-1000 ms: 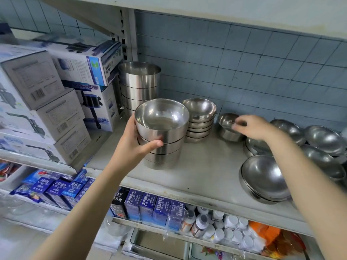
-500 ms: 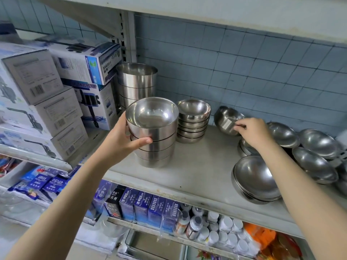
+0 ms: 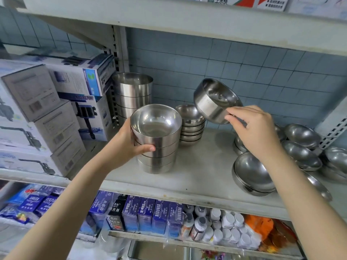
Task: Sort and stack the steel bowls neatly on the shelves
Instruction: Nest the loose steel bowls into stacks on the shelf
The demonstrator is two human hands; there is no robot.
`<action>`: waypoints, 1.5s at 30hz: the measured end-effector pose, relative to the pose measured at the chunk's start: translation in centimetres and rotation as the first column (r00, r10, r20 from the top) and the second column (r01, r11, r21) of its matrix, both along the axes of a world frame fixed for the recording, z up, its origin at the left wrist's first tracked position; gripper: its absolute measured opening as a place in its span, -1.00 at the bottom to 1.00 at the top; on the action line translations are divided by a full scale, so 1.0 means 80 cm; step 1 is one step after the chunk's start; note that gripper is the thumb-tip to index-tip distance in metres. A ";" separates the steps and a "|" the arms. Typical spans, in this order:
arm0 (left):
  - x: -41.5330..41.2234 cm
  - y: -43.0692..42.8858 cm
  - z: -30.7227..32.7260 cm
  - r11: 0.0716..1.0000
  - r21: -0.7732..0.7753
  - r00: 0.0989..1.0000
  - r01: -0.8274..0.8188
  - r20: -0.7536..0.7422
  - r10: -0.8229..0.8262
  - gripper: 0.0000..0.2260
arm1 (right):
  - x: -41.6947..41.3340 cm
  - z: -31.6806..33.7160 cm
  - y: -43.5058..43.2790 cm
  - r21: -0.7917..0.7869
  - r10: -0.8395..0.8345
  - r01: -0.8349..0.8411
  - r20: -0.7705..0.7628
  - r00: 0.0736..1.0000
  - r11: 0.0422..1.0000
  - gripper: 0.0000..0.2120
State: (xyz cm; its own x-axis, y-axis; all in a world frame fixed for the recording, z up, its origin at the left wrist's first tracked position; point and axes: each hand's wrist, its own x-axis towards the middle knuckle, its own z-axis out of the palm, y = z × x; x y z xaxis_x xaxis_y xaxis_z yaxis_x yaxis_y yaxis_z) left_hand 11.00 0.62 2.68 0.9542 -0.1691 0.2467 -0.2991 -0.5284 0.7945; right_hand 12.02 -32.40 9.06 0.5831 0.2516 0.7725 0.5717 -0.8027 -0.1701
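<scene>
— While the left hand (image 3: 129, 145) keeps its grip wrapped round the front stack (image 3: 156, 143), how many bowls do you count in it?
— Four that I can separate by their rims, nested upright at centre frame on the shelf (image 3: 202, 166). The thumb lies across the second one.
— And the other stacks?
— Two more. A tall stack (image 3: 133, 94) of wider, straight-walled bowls stands behind it with four layers showing. A small stack (image 3: 190, 126) sits just to its right, about five deep.
— The right hand (image 3: 257, 130)?
— Its grip pinches the rim of one single bowl (image 3: 216, 104), held in the air above the shelf, right of centre. It is tilted, mouth toward the upper right of the frame. Brushed steel outside, straight side, shiny inside.
— Any loose ones?
— Shallow bowls (image 3: 302, 136) lie tipped and overlapping at the right edge of the frame; I cannot give a firm count.
</scene>
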 end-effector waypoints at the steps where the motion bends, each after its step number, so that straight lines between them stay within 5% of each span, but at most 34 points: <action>1: 0.002 0.001 0.000 1.000 0.005 1.000 0.003 -0.001 -0.003 -0.04 | -0.007 0.006 0.011 -0.013 0.032 -0.032 0.021 0.999 0.999 -0.95; 6: 0.007 0.007 0.004 0.999 -0.005 0.998 0.042 -0.042 -0.042 0.00 | -0.026 0.027 0.075 -0.050 0.164 -0.162 0.042 0.986 0.986 -0.90; 10: 0.005 0.019 -0.005 0.994 -0.052 0.985 0.094 -0.138 -0.101 0.23 | -0.018 0.022 0.124 -0.137 0.234 -0.239 -0.056 0.971 0.961 -0.86; 16: -0.003 0.028 -0.013 0.973 -0.180 0.984 0.143 -0.081 -0.159 -0.30 | -0.014 0.012 0.139 -0.174 0.243 -0.289 -0.246 0.938 0.941 -0.80; 19: -0.001 0.027 -0.013 0.970 -0.215 0.989 0.116 -0.061 -0.132 -0.37 | -0.017 0.017 0.139 -0.169 0.250 -0.301 -0.269 0.930 0.939 -0.80; 21: 0.003 0.026 -0.013 0.971 -0.220 0.993 0.098 -0.039 -0.109 -0.39 | -0.020 0.016 0.136 -0.097 0.267 -0.308 -0.301 0.916 0.946 -0.75; 23: 0.006 0.025 -0.018 0.968 -0.233 0.994 0.094 -0.032 -0.104 -0.39 | -0.024 0.003 0.134 0.168 0.320 -0.275 -0.382 0.867 0.946 -0.49; 25: 0.007 0.023 -0.023 0.959 -0.263 0.993 0.101 -0.035 -0.114 -0.34 | -0.022 -0.022 0.136 0.474 0.367 -0.136 -0.437 0.821 0.870 -0.22; 27: 0.009 0.021 -0.027 0.951 -0.284 0.990 0.119 -0.036 -0.134 -0.33 | -0.014 -0.048 0.142 0.599 0.438 -0.065 -0.503 0.745 0.798 -0.07; 39: 0.006 0.020 -0.023 0.958 -0.265 0.993 0.107 -0.015 -0.115 -0.45 | 0.012 -0.063 0.140 0.640 0.526 -0.089 -0.535 0.661 0.763 -0.23; 45: 0.010 0.025 -0.068 0.952 -0.255 0.962 0.170 -0.168 -0.216 0.05 | 0.011 -0.091 0.133 0.635 0.563 -0.080 -0.610 0.558 0.768 -0.07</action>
